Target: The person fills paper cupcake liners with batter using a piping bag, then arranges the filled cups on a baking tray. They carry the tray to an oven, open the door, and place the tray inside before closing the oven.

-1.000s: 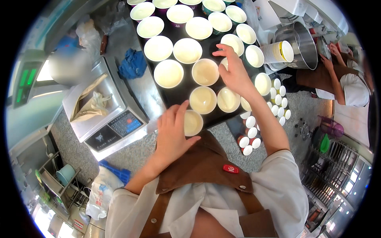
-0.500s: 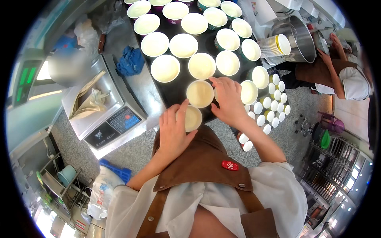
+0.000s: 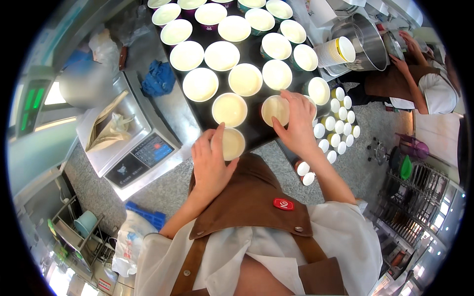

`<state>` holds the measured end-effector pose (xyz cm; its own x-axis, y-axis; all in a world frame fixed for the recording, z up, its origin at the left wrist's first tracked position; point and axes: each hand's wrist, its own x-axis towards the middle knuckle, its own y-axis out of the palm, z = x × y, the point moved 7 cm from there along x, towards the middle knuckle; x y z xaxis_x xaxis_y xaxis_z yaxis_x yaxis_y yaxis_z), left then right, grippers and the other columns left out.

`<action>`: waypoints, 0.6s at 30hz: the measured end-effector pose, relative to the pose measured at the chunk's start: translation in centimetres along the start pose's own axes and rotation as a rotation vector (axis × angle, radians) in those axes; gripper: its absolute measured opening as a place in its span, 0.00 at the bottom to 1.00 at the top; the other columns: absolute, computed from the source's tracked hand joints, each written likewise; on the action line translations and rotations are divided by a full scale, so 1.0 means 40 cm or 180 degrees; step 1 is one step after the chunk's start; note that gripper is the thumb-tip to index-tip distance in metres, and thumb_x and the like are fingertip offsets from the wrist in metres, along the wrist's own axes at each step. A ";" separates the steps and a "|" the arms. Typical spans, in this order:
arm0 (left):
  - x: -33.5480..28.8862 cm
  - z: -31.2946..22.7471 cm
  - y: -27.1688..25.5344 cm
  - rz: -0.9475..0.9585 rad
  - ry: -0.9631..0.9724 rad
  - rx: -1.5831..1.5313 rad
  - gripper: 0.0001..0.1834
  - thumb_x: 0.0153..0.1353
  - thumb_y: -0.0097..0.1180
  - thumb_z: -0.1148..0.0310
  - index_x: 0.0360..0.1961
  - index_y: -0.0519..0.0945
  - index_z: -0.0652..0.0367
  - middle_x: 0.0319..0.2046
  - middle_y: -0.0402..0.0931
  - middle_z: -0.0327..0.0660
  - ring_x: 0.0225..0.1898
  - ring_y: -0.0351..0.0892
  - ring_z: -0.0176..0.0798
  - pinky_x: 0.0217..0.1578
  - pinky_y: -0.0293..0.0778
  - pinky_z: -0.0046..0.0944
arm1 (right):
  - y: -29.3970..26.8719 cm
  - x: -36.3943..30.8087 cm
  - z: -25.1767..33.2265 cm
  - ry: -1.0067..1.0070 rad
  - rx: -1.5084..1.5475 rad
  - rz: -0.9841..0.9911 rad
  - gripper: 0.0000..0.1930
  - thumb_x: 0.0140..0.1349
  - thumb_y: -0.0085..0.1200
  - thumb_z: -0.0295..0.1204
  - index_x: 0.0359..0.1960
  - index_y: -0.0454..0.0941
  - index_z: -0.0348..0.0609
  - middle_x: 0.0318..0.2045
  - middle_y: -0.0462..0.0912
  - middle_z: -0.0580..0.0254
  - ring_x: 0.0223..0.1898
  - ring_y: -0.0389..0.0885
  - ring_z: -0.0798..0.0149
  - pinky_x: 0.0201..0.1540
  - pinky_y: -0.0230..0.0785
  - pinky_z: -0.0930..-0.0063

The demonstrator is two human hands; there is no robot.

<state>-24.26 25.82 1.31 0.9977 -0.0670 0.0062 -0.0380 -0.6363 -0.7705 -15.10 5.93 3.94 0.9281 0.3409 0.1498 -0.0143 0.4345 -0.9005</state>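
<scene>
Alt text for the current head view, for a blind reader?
The left hand grasps one cup and the right hand another cup, at the near end of a dark tray crowded with more cups; a scale sits at left.

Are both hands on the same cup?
No, the left hand holds the nearest cup, while the right hand touches a separate cup.

Cups (image 3: 229, 109) on tray (image 3: 254, 123); scale (image 3: 140, 159) left of tray; cup stack (image 3: 332, 53) right, near pot (image 3: 374, 44).

I saw a round, white-rimmed cup (image 3: 234, 144), pale inside, its mouth facing up at the near left. A second cup (image 3: 273, 111), equally pale, stood mouth up, farther right and slightly farther back.
</scene>
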 end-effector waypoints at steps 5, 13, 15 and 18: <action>-0.002 -0.005 -0.002 0.0026 -0.0012 -0.0037 0.53 0.40 0.75 0.69 0.69 0.60 0.57 0.56 0.64 0.52 0.57 0.65 0.56 0.58 0.60 0.53 | 0.020 -0.037 -0.033 0.0097 -0.0549 0.0062 0.41 0.49 0.69 0.37 0.63 0.61 0.36 0.50 0.74 0.49 0.60 0.66 0.48 0.62 0.50 0.51; -0.001 -0.013 0.000 0.0086 -0.0091 -0.0012 0.51 0.40 0.74 0.69 0.68 0.61 0.56 0.57 0.64 0.52 0.58 0.64 0.56 0.59 0.59 0.53 | 0.000 -0.047 -0.019 0.0333 -0.0025 0.0057 0.36 0.54 0.65 0.34 0.63 0.63 0.36 0.53 0.74 0.53 0.59 0.68 0.50 0.61 0.51 0.53; 0.001 -0.018 -0.004 0.0041 -0.0051 0.0017 0.51 0.41 0.74 0.69 0.68 0.62 0.56 0.57 0.64 0.52 0.58 0.64 0.56 0.59 0.59 0.53 | -0.029 -0.031 -0.055 0.0231 -0.0179 -0.0378 0.34 0.55 0.63 0.32 0.63 0.63 0.37 0.52 0.74 0.54 0.58 0.68 0.50 0.61 0.52 0.53; 0.008 -0.029 -0.009 -0.0049 0.0059 0.0064 0.50 0.42 0.74 0.69 0.67 0.62 0.57 0.58 0.64 0.52 0.58 0.63 0.56 0.59 0.59 0.52 | -0.034 0.017 -0.117 0.0268 0.0111 -0.0452 0.32 0.55 0.60 0.27 0.62 0.63 0.37 0.53 0.74 0.52 0.57 0.68 0.48 0.60 0.54 0.53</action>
<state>-23.98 25.14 2.32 0.9970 -0.0716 0.0299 -0.0212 -0.6219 -0.7828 -12.70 1.67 3.34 0.9495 0.2036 0.2386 0.1078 0.5025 -0.8579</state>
